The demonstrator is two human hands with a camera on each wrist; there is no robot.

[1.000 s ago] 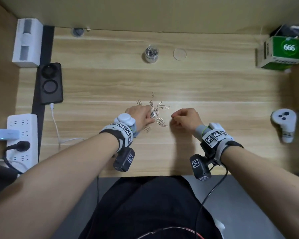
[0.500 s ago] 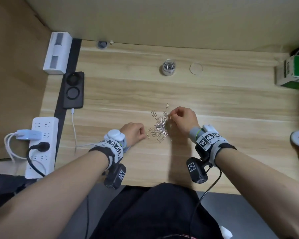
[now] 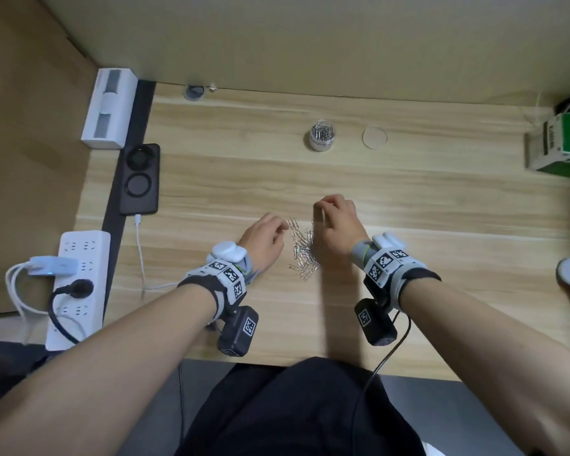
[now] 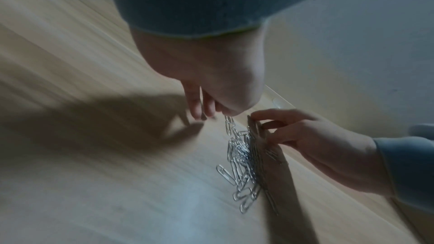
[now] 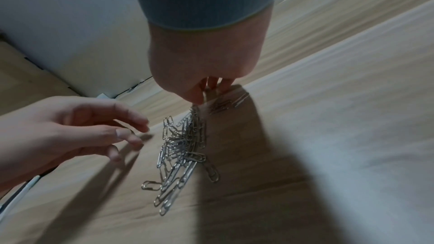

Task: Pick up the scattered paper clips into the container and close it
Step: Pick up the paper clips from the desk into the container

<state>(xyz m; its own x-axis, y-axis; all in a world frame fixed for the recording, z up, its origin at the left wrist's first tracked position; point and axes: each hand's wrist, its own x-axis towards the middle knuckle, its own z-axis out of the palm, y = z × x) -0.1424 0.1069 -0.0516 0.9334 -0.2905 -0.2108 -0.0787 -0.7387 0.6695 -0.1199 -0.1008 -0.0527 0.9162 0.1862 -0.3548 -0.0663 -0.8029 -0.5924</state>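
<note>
Thin silver wire paper clips (image 3: pixel 304 250) lie heaped lengthwise toward the far wall on the wood-grain worktop (image 3: pixel 441 225), between the loosely curled, empty left hand (image 3: pixel 264 240) and the right hand (image 3: pixel 334 227), whose fingers (image 5: pixel 197 96) pinch some.

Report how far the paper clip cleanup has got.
Done: some clips already sit in the open container. In hand: both hands flank the loose paper clips gathered into a pile; the right hand pinches at its far edge, the left hand holds nothing. Left: load the pile, fit the lid.

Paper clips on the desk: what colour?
Silver metal paper clips, clearest in the right wrist view.
</note>
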